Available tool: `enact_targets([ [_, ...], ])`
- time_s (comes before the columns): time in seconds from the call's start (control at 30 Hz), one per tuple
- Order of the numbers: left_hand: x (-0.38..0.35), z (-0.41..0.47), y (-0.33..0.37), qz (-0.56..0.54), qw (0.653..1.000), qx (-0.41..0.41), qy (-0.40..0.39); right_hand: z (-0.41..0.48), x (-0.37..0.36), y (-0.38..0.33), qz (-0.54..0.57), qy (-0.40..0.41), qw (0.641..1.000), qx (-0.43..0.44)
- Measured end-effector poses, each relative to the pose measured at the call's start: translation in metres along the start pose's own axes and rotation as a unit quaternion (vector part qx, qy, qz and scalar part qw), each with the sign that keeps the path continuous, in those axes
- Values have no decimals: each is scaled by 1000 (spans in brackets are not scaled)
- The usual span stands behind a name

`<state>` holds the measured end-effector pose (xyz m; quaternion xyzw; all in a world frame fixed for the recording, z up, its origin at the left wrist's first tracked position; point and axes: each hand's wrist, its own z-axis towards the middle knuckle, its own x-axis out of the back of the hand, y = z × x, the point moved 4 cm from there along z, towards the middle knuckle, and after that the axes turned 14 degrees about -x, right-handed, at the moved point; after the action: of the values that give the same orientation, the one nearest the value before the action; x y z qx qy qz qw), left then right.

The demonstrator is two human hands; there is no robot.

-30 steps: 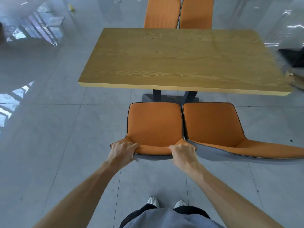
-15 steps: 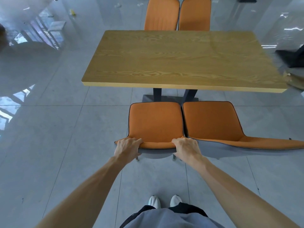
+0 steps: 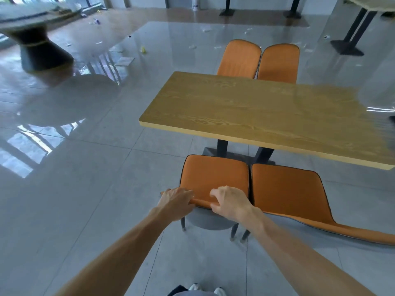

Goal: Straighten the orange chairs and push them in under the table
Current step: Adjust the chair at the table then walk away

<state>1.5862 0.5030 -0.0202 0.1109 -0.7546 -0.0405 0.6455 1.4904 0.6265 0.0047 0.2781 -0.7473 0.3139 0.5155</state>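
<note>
left hand (image 3: 175,202), right hand (image 3: 230,203) gripping chair (image 3: 214,174) edge

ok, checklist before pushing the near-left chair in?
1. Left hand grips the near-left chair at the backrest top: ok.
2. Right hand curled over the same edge: ok.
3. Seat under the table: not ok, it sits fully outside the table edge.
4. Lined up with the near-right chair: ok, side by side with a narrow gap.
5. Chair legs will clear the table base: cannot tell.
</note>
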Motion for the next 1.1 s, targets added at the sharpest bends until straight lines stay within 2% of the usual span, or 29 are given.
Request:
enact_targets([
  [0.1,15,-15,-5,14,995,54,77,5,18,-26,4,84,995,47],
  [0.2,31,-36,-19,21,984,112,139,13,31,-57,1,123,988,90],
  [0.53,67,-107,-118,-19,946,205,251,78,33,-186,-32,103,974,201],
  [0.67,75,-125,-190,-30,941,215,260,130,30,-250,-50,93,972,212],
  [0.87,95,-132,-297,-50,943,214,251,209,35,-332,-52,74,979,184],
  [1.1,109,-103,-408,-63,955,204,206,295,36,-386,-31,43,986,156],
])
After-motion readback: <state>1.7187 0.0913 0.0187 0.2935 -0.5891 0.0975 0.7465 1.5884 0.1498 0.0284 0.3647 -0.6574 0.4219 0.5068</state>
